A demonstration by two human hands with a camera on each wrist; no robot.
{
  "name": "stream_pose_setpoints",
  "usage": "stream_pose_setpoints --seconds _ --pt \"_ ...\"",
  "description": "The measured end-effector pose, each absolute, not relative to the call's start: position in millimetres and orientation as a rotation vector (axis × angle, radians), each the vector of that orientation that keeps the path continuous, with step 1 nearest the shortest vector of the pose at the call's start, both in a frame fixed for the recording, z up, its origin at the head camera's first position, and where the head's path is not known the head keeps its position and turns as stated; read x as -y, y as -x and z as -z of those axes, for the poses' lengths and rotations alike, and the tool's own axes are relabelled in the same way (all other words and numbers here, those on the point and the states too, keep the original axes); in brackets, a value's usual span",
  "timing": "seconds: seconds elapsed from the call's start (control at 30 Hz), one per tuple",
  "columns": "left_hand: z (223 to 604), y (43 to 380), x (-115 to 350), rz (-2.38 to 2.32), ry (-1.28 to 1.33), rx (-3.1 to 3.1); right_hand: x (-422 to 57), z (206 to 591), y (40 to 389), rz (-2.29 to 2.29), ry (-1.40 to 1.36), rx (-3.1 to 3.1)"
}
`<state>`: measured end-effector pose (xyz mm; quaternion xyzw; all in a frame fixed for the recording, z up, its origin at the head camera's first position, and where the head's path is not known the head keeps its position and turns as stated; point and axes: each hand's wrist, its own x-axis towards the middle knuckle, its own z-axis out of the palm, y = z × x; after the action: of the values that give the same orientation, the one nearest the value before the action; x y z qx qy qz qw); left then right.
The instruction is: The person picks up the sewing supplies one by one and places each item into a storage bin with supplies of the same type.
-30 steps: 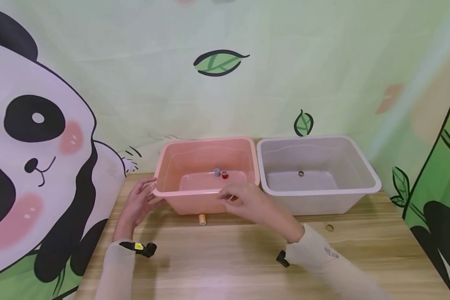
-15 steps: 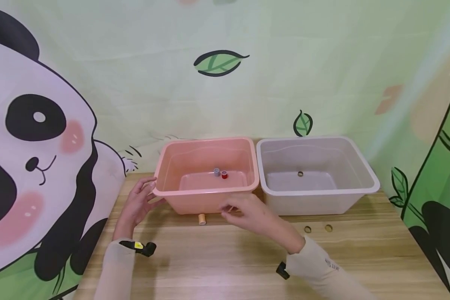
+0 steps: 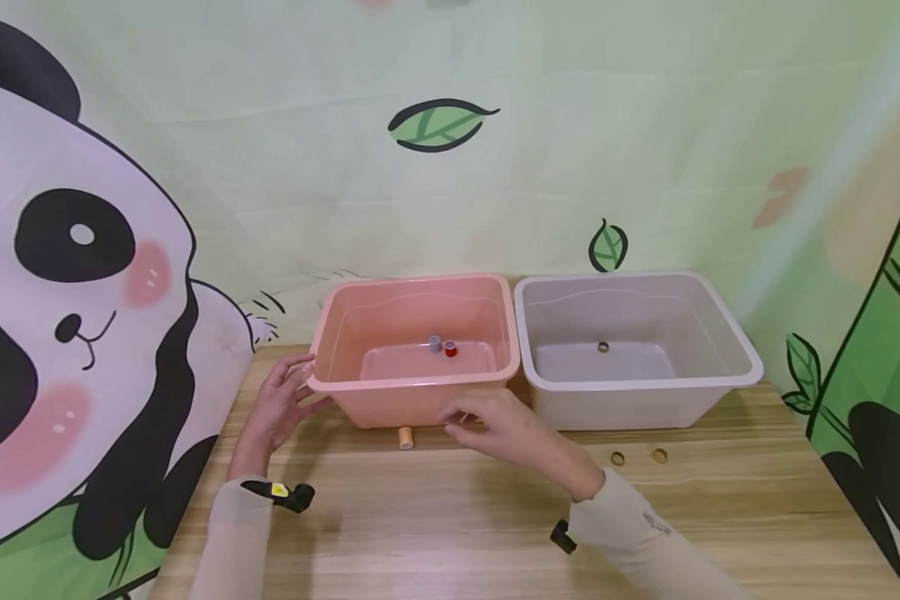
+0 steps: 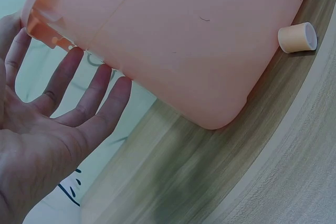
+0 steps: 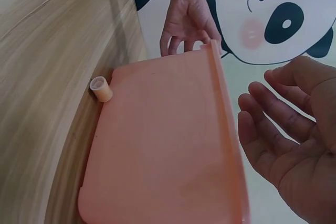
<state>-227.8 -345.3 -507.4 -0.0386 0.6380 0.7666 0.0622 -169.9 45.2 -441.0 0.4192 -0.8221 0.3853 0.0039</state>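
Pink bin (image 3: 408, 387): two cylinders (image 3: 451, 349) stowed; grey bin (image 3: 645, 386): one ring (image 3: 603, 350). Orange cylinder (image 3: 406, 438), two rings (image 3: 617, 463) left outside. Left grip (image 3: 276, 408), right grip (image 3: 501, 427): loosely spread.

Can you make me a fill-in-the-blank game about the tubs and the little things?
1. The tub touched by the left hand is the colour ____.
2. Inside it, a gray cylinder stands beside a second cylinder coloured ____.
3. The number of rings on the table in front of the gray tub is ____.

Missing words: pink; red; two.
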Motion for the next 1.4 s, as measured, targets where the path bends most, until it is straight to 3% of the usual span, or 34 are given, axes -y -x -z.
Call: stream_pose_setpoints --seconds 0.7,1.4 --pt "509.1 230.2 343.3 -2.313 0.127 -1.924 -21.5 481.6 177.9 -1.228 -1.393 2.669" --pt "507.2 227.7 345.5 -2.332 0.116 -1.909 2.2 532.9 208.2 -1.174 -1.361 2.846"
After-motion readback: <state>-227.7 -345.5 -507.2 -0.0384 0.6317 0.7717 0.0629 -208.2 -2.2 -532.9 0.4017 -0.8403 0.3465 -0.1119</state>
